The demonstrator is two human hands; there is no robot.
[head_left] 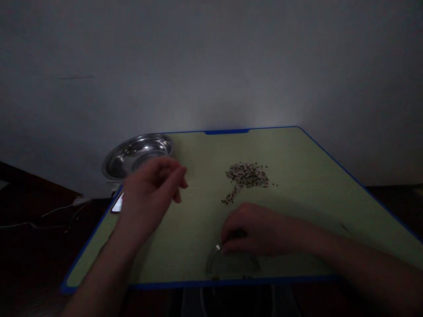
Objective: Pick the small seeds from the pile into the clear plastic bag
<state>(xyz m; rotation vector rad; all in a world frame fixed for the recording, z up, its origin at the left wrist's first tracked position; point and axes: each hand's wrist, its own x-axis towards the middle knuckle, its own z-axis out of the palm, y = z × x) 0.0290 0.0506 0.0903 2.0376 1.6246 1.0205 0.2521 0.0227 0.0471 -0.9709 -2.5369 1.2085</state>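
Observation:
My left hand (150,196) hovers above the left part of a pale green table (297,198) with a blue rim, fingers curled together as in a pinch; what they hold, if anything, is too small and blurred to make out. It is just in front of a shiny metal bowl (137,155) at the table's back left corner. My right hand (256,229) rests low near the front edge, fingers curled over the rim of a second, dim metal bowl (231,264). A pile of small dark grains (246,177) lies on the table beyond my right hand.
A plain grey wall stands behind the table. A phone-like flat object (117,204) lies at the table's left edge, partly behind my left hand. White cables (49,215) run over the dark surface to the left. The scene is dim.

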